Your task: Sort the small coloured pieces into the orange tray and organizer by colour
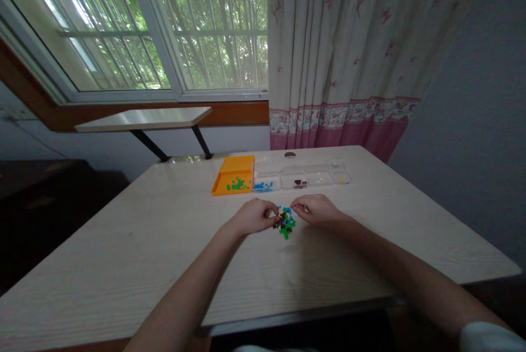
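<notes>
**Two hands at a small heap of coloured pieces**

Hard to read: the pieces are tiny and blurred, so single shapes cannot be made out. Fingertips of both hands curl inward and hide their own pads; whether either pinch actually holds a piece cannot be told. Both arms are cut off at the lower edge of the view.

Heap of pieces (286, 223): green, blue and dark bits, lying on the table (123, 253) directly between the two hands, spilling slightly toward the person from the fingertips.

Left hand (252, 216): knuckles up, fingers bent, thumb and forefinger drawn together at the heap's left edge, touching or just short of it. A dark bit sits right under the fingertips.

Right hand (316, 209): same pose mirrored, fingers pinched close at the heap's upper right edge.

Beyond the fingertips, away from the person: an orange tray (234, 168) with green bits inside, and joined beside it a clear divided box (312, 177) with blue, dark and yellowish bits in separate compartments. A small dark disc (290, 154) lies past the box, near the curtain (341, 51).
</notes>
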Demonstrator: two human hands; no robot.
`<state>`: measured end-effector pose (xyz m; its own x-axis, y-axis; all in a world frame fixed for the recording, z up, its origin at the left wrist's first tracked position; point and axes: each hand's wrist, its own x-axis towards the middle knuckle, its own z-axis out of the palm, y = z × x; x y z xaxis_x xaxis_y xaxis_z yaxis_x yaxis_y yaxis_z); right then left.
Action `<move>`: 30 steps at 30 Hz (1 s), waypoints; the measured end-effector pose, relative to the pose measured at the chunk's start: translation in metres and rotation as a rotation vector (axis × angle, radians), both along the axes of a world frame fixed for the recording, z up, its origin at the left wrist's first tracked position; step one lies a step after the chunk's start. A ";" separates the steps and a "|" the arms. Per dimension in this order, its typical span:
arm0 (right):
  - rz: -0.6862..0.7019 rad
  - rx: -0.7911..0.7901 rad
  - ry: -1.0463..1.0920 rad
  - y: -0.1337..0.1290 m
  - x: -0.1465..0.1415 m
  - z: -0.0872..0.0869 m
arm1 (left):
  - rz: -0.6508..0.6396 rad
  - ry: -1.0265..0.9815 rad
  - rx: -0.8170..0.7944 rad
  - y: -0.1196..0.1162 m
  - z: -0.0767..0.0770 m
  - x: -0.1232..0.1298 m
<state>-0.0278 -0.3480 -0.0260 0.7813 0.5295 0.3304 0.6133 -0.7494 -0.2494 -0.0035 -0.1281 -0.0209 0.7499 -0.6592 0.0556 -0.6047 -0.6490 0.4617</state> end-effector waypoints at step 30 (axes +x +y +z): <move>0.033 0.253 -0.045 0.013 -0.003 -0.012 | 0.040 0.040 -0.266 -0.015 0.000 -0.011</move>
